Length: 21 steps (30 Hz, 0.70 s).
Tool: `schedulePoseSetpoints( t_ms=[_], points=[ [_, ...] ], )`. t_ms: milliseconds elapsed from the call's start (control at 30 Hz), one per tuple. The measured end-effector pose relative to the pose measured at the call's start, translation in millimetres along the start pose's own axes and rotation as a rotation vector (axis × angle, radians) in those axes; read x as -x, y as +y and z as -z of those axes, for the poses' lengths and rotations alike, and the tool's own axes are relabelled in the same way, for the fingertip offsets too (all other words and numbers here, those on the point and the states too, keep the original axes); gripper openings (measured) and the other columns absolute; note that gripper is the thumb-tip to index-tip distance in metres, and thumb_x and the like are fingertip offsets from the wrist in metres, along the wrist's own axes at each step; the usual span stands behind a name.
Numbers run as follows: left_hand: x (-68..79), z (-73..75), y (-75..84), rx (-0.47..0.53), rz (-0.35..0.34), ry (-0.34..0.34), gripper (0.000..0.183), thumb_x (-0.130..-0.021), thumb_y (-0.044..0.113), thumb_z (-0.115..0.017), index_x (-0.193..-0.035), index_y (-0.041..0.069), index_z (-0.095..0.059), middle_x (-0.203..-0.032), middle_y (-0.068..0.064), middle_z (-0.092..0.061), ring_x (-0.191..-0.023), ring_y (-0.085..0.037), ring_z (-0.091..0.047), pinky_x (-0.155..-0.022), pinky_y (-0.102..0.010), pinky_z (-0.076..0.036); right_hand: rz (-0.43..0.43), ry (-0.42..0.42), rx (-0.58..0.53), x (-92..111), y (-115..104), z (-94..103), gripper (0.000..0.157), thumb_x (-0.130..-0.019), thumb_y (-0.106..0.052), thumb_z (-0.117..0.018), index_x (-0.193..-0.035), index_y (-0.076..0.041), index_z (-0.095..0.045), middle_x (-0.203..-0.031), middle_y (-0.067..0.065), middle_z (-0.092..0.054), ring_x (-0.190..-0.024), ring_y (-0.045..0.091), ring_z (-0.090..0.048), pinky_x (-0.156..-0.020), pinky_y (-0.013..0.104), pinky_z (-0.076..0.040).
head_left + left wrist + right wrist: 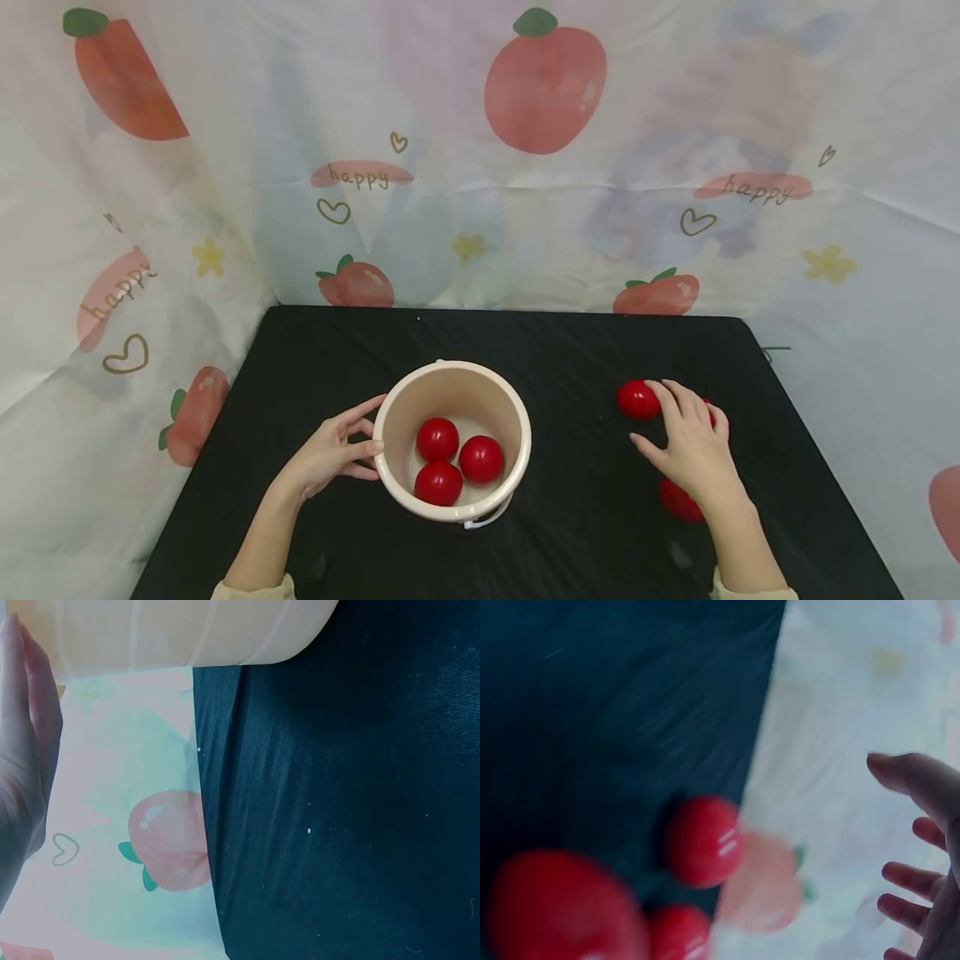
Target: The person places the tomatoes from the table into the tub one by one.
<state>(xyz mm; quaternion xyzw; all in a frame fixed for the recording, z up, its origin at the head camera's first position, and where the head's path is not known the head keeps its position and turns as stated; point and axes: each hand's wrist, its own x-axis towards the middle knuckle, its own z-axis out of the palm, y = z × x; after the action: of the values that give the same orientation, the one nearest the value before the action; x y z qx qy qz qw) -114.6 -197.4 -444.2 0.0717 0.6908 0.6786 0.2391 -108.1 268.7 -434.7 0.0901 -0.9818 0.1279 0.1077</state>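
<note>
A cream bucket (pixel 390 492) stands on the black table with three shiny red balls (pixel 482 460) inside. My left hand (pixel 333 454) rests against the bucket's left side, its fingers fairly straight and spread along the wall, the thumb tip at the rim. In the left wrist view, straight fingers lie alongside the bucket wall (pixel 165 634). Over at the right, my right hand (pixel 693 446) hovers with spread fingers above more red balls. One ball (pixel 637 400) lies by the fingertips, another (pixel 681 502) beside the wrist, and a third is mostly hidden under the fingers. The right wrist view shows the hand (pixel 930 847) holding nothing.
The table (pixel 577 533) has a black cloth. A printed curtain (pixel 450 100) with fruit, hearts and "happy" lettering hangs behind and at both sides. The bucket's white handle (pixel 491 518) hangs down at its front.
</note>
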Motion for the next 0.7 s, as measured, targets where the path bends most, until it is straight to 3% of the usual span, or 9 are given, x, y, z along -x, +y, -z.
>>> schedulePoseSetpoints(
  t_ms=[200, 367, 433, 700],
  points=[
    [0.1, 0.9, -0.9, 0.002, -0.011, -0.004, 0.07, -0.084, 0.004, -0.063, -0.144, 0.007, -0.026, -0.096, -0.018, -0.052, -0.074, -0.027, -0.066, -0.067, -0.047, -0.055, -0.187, -0.103, -0.012, 33.5, 29.9, -12.6, 0.092, -0.065, -0.034, -0.079, -0.136, -0.008, -0.029, -0.131, 0.025, -0.029, -0.115, 0.045, -0.025, -0.087, 0.067, -0.017],
    [0.0, 0.3, -0.7, 0.008, -0.007, -0.002, 0.07, -0.084, 0.003, -0.063, -0.144, 0.007, -0.026, -0.096, -0.016, -0.052, -0.075, -0.027, -0.065, -0.067, -0.048, -0.055, -0.297, -0.204, 0.005, 55.9, 47.0, -22.7, 0.1, -0.061, -0.056, -0.075, -0.134, -0.004, -0.029, -0.126, 0.029, -0.03, -0.112, 0.048, -0.023, -0.085, 0.07, -0.017],
    [-0.5, 0.0, -0.6, 0.011, -0.006, -0.003, 0.07, -0.084, 0.003, -0.063, -0.144, 0.007, -0.026, -0.096, -0.016, -0.052, -0.074, -0.027, -0.065, -0.068, -0.048, -0.054, -0.328, -0.244, 0.012, 63.8, 51.8, -25.7, 0.103, -0.058, -0.062, -0.073, -0.132, -0.003, -0.03, -0.124, 0.03, -0.031, -0.111, 0.049, -0.023, -0.084, 0.071, -0.017],
    [-1.0, 0.1, -0.5, 0.007, 0.0, 0.004, 0.069, -0.085, 0.002, -0.062, -0.143, 0.008, -0.027, -0.098, -0.021, -0.051, -0.071, -0.026, -0.065, -0.068, -0.049, -0.054, -0.396, -0.319, 0.004, 84.1, 61.6, -38.6, 0.101, -0.057, -0.063, -0.073, -0.127, -0.002, -0.034, -0.119, 0.032, -0.034, -0.107, 0.049, -0.026, -0.084, 0.07, -0.018]
  ],
)
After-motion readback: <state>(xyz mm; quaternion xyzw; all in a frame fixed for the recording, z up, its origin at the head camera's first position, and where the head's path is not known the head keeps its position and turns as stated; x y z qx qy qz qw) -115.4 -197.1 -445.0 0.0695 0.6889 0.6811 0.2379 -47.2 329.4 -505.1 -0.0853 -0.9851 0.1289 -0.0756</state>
